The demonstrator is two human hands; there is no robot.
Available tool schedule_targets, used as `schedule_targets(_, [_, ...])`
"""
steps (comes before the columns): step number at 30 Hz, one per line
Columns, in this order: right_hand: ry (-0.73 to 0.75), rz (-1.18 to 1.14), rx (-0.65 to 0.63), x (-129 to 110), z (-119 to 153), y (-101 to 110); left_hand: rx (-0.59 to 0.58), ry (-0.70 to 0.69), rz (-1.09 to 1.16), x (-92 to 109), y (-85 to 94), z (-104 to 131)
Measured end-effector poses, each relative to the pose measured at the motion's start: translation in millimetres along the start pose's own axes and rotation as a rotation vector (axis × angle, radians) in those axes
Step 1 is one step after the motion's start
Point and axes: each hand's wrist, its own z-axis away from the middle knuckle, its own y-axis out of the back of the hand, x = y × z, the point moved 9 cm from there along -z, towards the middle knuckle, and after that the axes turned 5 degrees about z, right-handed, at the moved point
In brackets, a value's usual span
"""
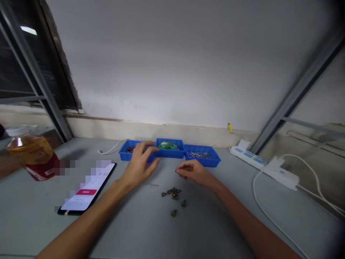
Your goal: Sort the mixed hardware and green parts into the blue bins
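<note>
My left hand [140, 163] reaches over the front of the left blue bin [125, 156], fingers apart and nothing seen in them. Small dark brown parts lie in that bin, partly hidden by the hand. My right hand [194, 170] is closed in a pinch above the table, in front of the right blue bin [212, 162]; what the fingertips hold, if anything, is too small to make out. Below the hands lies a loose cluster of small bronze-coloured parts [174, 194], with a few set apart nearer me. A thin metal pin [151, 185] rests beside my left wrist.
The middle blue bin [169, 154] has green plastic-wrapped things; thin metal pins [199, 155] fill the right one. At left are a phone [88, 190] and a large bottle [35, 151], a person's arm beside it. A white power strip [264, 165] with cables lies right.
</note>
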Motion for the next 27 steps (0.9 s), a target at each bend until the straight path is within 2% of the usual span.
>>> schedule_targets(3, [0.036,-0.096,0.066,-2.5,-1.4,7.0,-0.324,-0.099,0.202,34.6,-28.4,6.9])
schedule_targets(5, [0.029,-0.153,0.096,-1.3,-2.3,9.8,-0.508,-0.097,0.262,46.3,-45.2,17.0])
schedule_targets(9, [0.025,-0.176,0.173,0.6,-3.2,14.9,-0.719,-0.068,0.289,53.3,-62.5,32.8])
schedule_targets(16, [0.11,-0.203,0.21,-10.7,-0.3,8.4,-0.799,-0.044,0.313,45.2,-65.2,37.6])
schedule_targets(22, [0.171,-0.163,0.258,-24.9,5.4,-1.0,-0.788,-0.077,0.349,44.7,-65.7,37.3])
schedule_targets(24, [0.227,-0.061,0.33,-33.8,10.6,0.5,-0.793,-0.06,0.343,42.5,-66.2,37.0])
schedule_targets(27, [0.438,0.184,0.574,-63.7,28.4,8.5,-0.772,-0.032,0.323,38.8,-65.3,34.5])
